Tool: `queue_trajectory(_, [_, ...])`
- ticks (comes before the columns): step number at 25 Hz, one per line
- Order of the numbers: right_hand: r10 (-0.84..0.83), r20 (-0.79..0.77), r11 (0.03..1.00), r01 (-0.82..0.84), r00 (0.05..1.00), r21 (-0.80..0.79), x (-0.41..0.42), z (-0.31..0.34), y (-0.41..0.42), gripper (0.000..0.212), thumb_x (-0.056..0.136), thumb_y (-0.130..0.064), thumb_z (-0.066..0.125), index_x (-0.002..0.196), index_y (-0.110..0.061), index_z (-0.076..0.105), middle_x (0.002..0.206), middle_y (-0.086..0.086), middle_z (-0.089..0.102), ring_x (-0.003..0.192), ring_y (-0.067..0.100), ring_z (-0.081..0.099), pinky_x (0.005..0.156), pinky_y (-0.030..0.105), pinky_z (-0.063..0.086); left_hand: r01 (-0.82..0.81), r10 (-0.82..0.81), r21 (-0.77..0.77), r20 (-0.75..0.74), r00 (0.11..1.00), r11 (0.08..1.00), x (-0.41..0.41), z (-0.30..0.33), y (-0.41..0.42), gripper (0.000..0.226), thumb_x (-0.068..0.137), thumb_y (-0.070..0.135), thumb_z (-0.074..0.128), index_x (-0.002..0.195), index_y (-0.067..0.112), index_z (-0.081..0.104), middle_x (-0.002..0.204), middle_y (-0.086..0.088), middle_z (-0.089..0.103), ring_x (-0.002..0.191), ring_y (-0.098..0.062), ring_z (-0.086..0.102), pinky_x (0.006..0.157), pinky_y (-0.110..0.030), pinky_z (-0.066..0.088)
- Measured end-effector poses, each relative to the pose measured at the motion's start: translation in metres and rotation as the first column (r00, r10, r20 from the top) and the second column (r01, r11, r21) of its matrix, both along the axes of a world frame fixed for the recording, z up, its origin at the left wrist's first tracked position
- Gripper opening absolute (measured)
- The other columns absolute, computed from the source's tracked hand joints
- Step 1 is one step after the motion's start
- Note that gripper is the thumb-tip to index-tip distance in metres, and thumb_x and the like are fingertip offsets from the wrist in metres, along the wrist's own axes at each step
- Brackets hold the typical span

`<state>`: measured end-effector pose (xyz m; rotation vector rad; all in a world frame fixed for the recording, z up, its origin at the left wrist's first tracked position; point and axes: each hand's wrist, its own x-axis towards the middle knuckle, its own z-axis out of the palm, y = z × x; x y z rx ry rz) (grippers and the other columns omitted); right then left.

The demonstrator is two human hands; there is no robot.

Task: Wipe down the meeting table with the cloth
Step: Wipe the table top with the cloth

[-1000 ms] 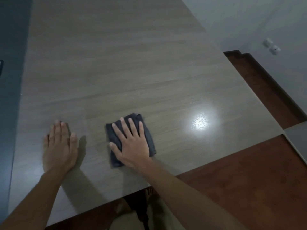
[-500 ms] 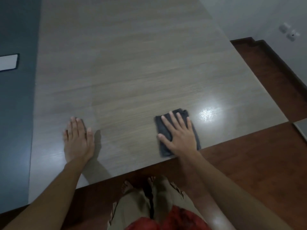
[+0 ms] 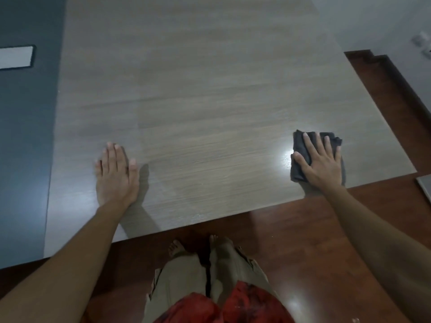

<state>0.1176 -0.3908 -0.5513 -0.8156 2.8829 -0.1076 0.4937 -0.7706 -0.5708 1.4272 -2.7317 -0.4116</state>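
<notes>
Meeting table (image 3: 210,94): grey-brown wood-grain top, near edge running diagonally, lower at left, higher at right. Bright glare patch (image 3: 286,157) on the surface just left of the cloth.

Cloth (image 3: 299,157): dark grey, folded to a rough rectangle, lying flat on the tabletop close to the near right corner, just inside the near edge. Upper right corner slightly rumpled.

Right hand (image 3: 320,163): palm down on the cloth, fingers spread and extended away from the body, thumb out to the left over the cloth's left edge. Flat pressing contact, no pinch, nothing gripped. Cloth showing on the left, above the fingertips and as a sliver at right. Forearm crossing the table edge toward lower right.

Left hand (image 3: 116,173): flat on bare table, well apart from the cloth, fingers extended and held close together, thumb alongside. Holding nothing. Shadow cast to its right on the wood.

Below the table edge: reddish-brown wood floor (image 3: 314,241), bare feet (image 3: 198,244), khaki trousers (image 3: 205,276), red garment (image 3: 224,306) at bottom of view. At left, dark blue-grey floor area with a white rectangle (image 3: 15,58). At right, pale grey wall (image 3: 373,24).
</notes>
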Motion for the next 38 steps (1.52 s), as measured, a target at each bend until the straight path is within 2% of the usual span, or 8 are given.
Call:
queue_trajectory(6, [0.180, -0.053, 0.984, -0.180, 0.982, 0.003, 0.084, -0.006, -0.031, 0.075, 0.096, -0.073, 0.015, 0.162, -0.038, 0.011, 0.171, 0.000, 0.009, 0.158, 0.027, 0.004, 0.125, 0.058, 0.004, 0.000, 0.000, -0.004, -0.002, 1.000, 1.000, 0.001, 0.000, 0.000, 0.075, 0.099, 0.055, -0.003, 0.158, 0.010, -0.001, 0.167, -0.007, -0.007, 0.153, -0.017, -0.009, 0.124, -0.042, -0.006])
queue_trajectory(10, [0.303, -0.037, 0.953, -0.303, 0.952, 0.000, 0.176, -0.010, -0.089, 0.071, 0.101, -0.069, 0.020, 0.163, -0.036, 0.005, 0.171, 0.002, -0.002, 0.158, 0.028, -0.005, 0.124, 0.059, 0.000, 0.006, -0.006, 0.005, 0.009, 1.000, 1.000, 0.001, 0.001, 0.001, 0.077, 0.097, 0.057, -0.007, 0.158, 0.011, -0.003, 0.166, -0.007, -0.009, 0.153, -0.018, -0.009, 0.124, -0.042, -0.005])
queue_trajectory(15, [0.456, -0.028, 0.881, -0.455, 0.890, -0.132, 0.267, -0.009, -0.158, 0.066, 0.103, -0.061, 0.030, 0.162, -0.032, 0.022, 0.171, 0.002, 0.013, 0.158, 0.029, 0.005, 0.123, 0.060, 0.007, 0.012, -0.012, -0.011, 0.012, 1.000, 1.000, 0.001, 0.003, 0.001, 0.078, 0.097, 0.057, -0.006, 0.158, 0.009, 0.000, 0.167, -0.008, -0.007, 0.154, -0.019, -0.007, 0.124, -0.043, -0.004])
queue_trajectory(21, [0.481, -0.093, 0.851, -0.489, 0.872, -0.192, 0.233, -0.012, -0.132, 0.066, 0.100, -0.066, 0.038, 0.158, -0.035, 0.032, 0.168, -0.003, 0.023, 0.157, 0.022, 0.012, 0.124, 0.057, 0.011, 0.007, -0.007, -0.012, 0.030, 1.000, 1.000, 0.000, 0.003, 0.000, 0.078, 0.097, 0.058, -0.007, 0.158, 0.010, -0.002, 0.167, -0.007, -0.008, 0.153, -0.017, -0.009, 0.124, -0.042, -0.005])
queue_trajectory(26, [0.310, -0.141, 0.947, -0.318, 0.940, -0.044, 0.136, -0.012, -0.037, 0.072, 0.098, -0.071, 0.029, 0.161, -0.037, 0.022, 0.170, -0.002, 0.014, 0.157, 0.023, 0.010, 0.123, 0.060, 0.013, -0.005, 0.005, 0.005, 0.029, 1.000, 1.000, 0.000, 0.003, 0.001, 0.075, 0.098, 0.056, -0.003, 0.158, 0.010, -0.002, 0.167, -0.007, -0.008, 0.153, -0.017, -0.008, 0.124, -0.042, -0.004])
queue_trajectory(28, [0.222, -0.157, 0.974, -0.226, 0.962, -0.012, 0.092, -0.010, 0.009, 0.074, 0.097, -0.074, 0.024, 0.160, -0.035, 0.025, 0.169, 0.001, 0.020, 0.157, 0.026, 0.015, 0.121, 0.061, 0.018, -0.007, 0.007, 0.007, 0.026, 1.000, 1.000, 0.000, 0.003, 0.002, 0.075, 0.098, 0.056, -0.003, 0.158, 0.010, -0.002, 0.167, -0.007, -0.008, 0.153, -0.017, -0.009, 0.124, -0.043, -0.004])
queue_trajectory(32, [0.060, -0.048, 0.998, -0.059, 0.997, 0.034, 0.025, -0.002, 0.039, 0.078, 0.092, -0.079, 0.018, 0.160, -0.043, 0.017, 0.170, 0.001, 0.016, 0.157, 0.027, 0.011, 0.123, 0.060, 0.011, -0.013, 0.013, -0.002, 0.011, 1.000, 1.000, 0.000, 0.003, 0.001, 0.074, 0.100, 0.053, 0.000, 0.158, 0.009, 0.000, 0.167, -0.008, -0.006, 0.154, -0.019, -0.007, 0.124, -0.042, -0.004])
queue_trajectory(38, [0.035, -0.019, 0.998, -0.034, 0.999, 0.050, 0.017, 0.001, 0.028, 0.076, 0.092, -0.078, 0.017, 0.160, -0.045, 0.011, 0.171, -0.001, 0.006, 0.158, 0.027, 0.003, 0.123, 0.061, 0.003, 0.005, -0.004, -0.007, 0.023, 1.000, 1.000, 0.002, 0.001, 0.000, 0.077, 0.098, 0.057, -0.006, 0.158, 0.009, -0.002, 0.166, -0.008, -0.009, 0.153, -0.018, -0.009, 0.123, -0.040, -0.008])
